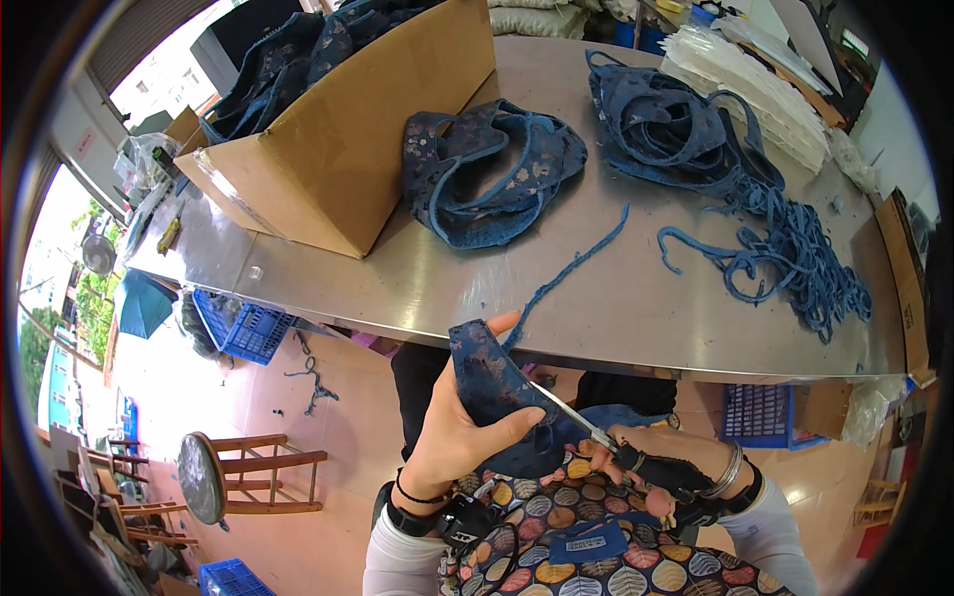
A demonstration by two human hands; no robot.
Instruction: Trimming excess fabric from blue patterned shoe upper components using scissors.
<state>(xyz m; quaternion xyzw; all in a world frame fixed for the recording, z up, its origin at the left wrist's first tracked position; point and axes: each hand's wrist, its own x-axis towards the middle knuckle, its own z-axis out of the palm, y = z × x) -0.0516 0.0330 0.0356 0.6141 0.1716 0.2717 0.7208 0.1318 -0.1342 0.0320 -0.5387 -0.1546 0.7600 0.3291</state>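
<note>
My left hand (454, 422) grips a dark blue patterned fabric piece (490, 382) above my lap, its thumb pressed on the cloth. In my right hand (686, 457) are scissors (581, 419) with black-wrapped handles, their blades against the fabric's right edge. A thin blue trimmed strip (564, 273) runs from the fabric up onto the metal table. More of the same cloth hangs below the blades, partly hidden by my hands. A looped bundle of matching fabric (427, 179) lies on the table ahead.
A cardboard box (338, 129) filled with similar fabric stands at the left of the metal table (596, 288). Farther right are a fabric pile (656, 119) and tangled blue offcuts (805, 258). White stacked sheets (745, 94) lie behind. A stool (204, 477) and blue crates (248, 333) are on the floor.
</note>
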